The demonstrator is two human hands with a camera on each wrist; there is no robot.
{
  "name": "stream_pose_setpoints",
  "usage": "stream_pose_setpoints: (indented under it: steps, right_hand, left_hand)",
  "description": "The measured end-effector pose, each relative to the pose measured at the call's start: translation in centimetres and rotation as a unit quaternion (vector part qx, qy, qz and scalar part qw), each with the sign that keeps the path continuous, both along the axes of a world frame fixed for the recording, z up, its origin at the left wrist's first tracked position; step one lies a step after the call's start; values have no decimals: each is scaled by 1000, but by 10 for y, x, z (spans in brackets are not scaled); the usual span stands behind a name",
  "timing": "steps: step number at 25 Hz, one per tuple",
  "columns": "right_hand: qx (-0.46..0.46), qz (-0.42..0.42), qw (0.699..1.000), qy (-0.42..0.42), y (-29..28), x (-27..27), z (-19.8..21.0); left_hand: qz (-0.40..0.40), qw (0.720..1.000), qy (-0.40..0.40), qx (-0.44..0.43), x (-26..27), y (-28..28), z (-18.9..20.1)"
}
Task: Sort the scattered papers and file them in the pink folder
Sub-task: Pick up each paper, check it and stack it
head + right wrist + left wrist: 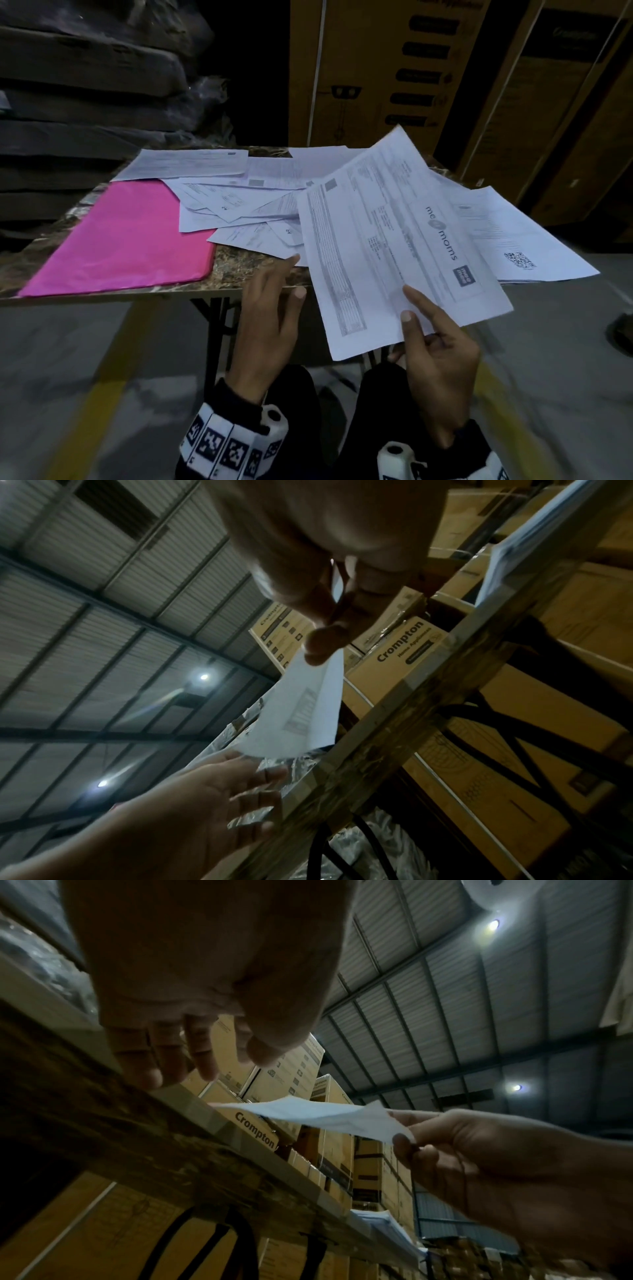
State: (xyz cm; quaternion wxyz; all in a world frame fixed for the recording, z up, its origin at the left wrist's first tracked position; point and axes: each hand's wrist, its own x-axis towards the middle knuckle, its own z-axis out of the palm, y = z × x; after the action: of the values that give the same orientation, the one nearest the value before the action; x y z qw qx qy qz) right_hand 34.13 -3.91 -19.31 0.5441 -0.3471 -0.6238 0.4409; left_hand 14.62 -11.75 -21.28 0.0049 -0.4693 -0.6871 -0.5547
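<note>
Right hand grip pinches sheets; left hand loose, seemingly untouching; pink folder leftward.

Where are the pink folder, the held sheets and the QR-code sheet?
pink folder (123, 236), head view, middle of its cover.
held sheets (387, 246), head view, printed face of the top sheet.
QR-code sheet (519, 260), head view, on the code.

- All three views are dim, like a big room at night.
- Light comes from small round ceiling lamps; they glow with a hazy ring and one makes a streak.
- The white papers and pink folder are the brightest things in the head view.
- The corners go dark, and straight lines bend near the edges.
- The left hand up close looks soft and blurry.
- The floor looks smeared.
</note>
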Motion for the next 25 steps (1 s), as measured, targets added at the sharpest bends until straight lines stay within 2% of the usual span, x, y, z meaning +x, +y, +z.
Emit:
stream_pose_setpoints:
  steps: [3,5,8,10,14,17,21,23,25]
  right_hand:
    - [-51,6,997,59,4,6,-2]
    - [-82,27,994,74,8,7,-7]
    - [-111,88,989,47,11,2,-13]
    - [-136,134,981,34,12,-8,-9]
    - [-157,211,965,10,17,-33,16]
    - [-134,255,957,-19,21,-47,44]
    - [-104,275,956,-10,27,-73,72]
    - [-96,290,950,-57,35,-95,78]
    - [-93,307,937,-140,46,-114,76]
  left_hand:
    - [-22,998,-55,2,9,7,9]
    - [-74,992,-105,3,16,10,19]
    - [-150,972,-181,18,23,12,32]
    - [-152,967,-205,26,19,11,37]
    - [-96,963,-243,68,-7,4,47]
    - [-50,966,-236,88,-35,-11,62]
    - [-15,961,-226,157,-72,-33,78]
    - [37,956,-246,153,-94,-38,73]
    - [91,948,-280,122,-111,-41,57]
